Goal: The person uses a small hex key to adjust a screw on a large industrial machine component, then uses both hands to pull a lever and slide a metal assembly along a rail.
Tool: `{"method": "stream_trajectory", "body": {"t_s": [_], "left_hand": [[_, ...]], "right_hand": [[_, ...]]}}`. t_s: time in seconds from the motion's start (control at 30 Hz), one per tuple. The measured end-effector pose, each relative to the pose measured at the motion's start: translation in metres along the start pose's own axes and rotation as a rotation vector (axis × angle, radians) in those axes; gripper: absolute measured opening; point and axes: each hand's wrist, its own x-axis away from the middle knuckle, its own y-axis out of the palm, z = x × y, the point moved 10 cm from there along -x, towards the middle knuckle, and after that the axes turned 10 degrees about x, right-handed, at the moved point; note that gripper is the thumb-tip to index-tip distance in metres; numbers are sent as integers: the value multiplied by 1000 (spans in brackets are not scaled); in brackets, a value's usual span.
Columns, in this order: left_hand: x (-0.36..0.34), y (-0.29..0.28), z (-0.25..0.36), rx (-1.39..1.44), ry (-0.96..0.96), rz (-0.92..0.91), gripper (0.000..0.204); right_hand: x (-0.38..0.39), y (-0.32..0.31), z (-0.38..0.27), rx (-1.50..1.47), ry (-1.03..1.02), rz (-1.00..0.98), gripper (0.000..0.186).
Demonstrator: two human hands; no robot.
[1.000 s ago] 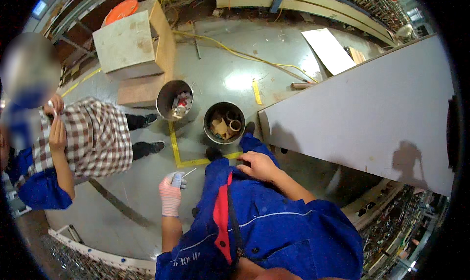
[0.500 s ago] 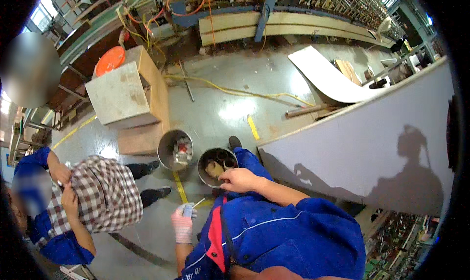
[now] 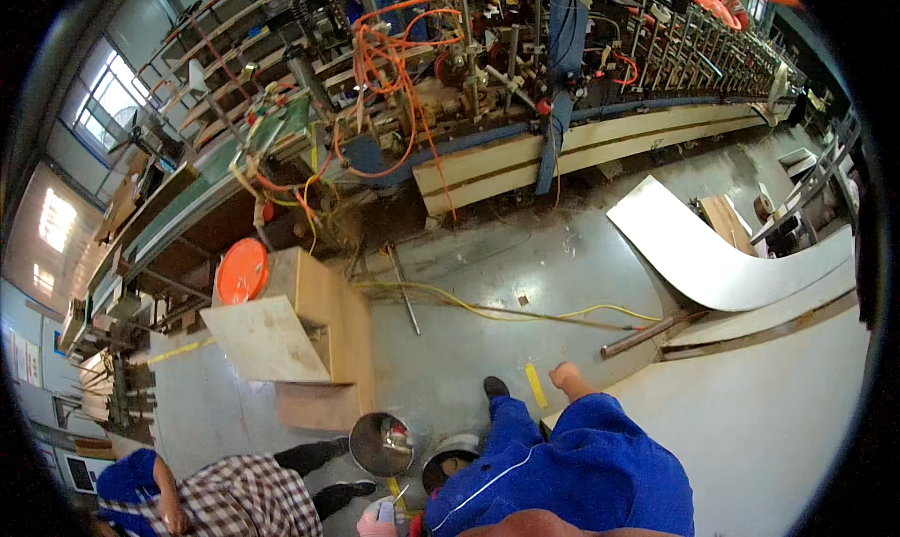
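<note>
My left hand [image 3: 378,522], in a pink-and-white glove, is low at the lower edge, partly cut off. Its fingers are closed on a thin white stick [image 3: 402,493] that points up and right. My right hand [image 3: 564,376] is bare and raised out to the right, beyond my blue sleeve, with its fingers curled in; what it holds, if anything, is hidden. Two round metal bins stand at my feet. The left bin [image 3: 354,451] holds mixed scraps; the right bin [image 3: 431,472], partly covered by my clothing, has something tan inside.
A co-worker in a checked apron [image 3: 239,499] is at lower left. Wooden boxes [image 3: 347,335] bear an orange round lid [image 3: 242,271]. A yellow hose [image 3: 469,304] crosses the floor before a long machine [image 3: 469,68]. At right lie a curved white sheet [image 3: 712,270] and a metal pipe [image 3: 647,337].
My view has tilted up, so things sit lower. My right hand has left the right bin and moved out to the right. My left hand still holds the stick.
</note>
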Motion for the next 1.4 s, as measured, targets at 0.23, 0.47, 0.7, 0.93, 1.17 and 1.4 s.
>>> {"method": "stream_trajectory", "body": {"t_s": [0.23, 0.47, 0.7, 0.93, 1.17, 1.4], "left_hand": [[-49, 107, 162, -258, 98, -240, 24], [-19, 186, 309, -277, 109, -323, 34], [-126, 227, 147, 180, 105, -515, 33], [-126, 316, 209, 257, 89, -660, 22], [-113, 417, 343, 6, 303, -753, 25], [-83, 615, 434, -210, 309, -766, 25]], "right_hand": [[-49, -36, 23, -134, -76, -47, 38], [-48, 12, -14, 245, -570, -73, 29], [-43, -134, -63, -136, -303, -1, 34], [63, -345, -170, -463, -750, 267, 33], [98, -417, -183, -556, -1123, 333, 34], [30, -499, -53, -796, -993, 389, 30]]}}
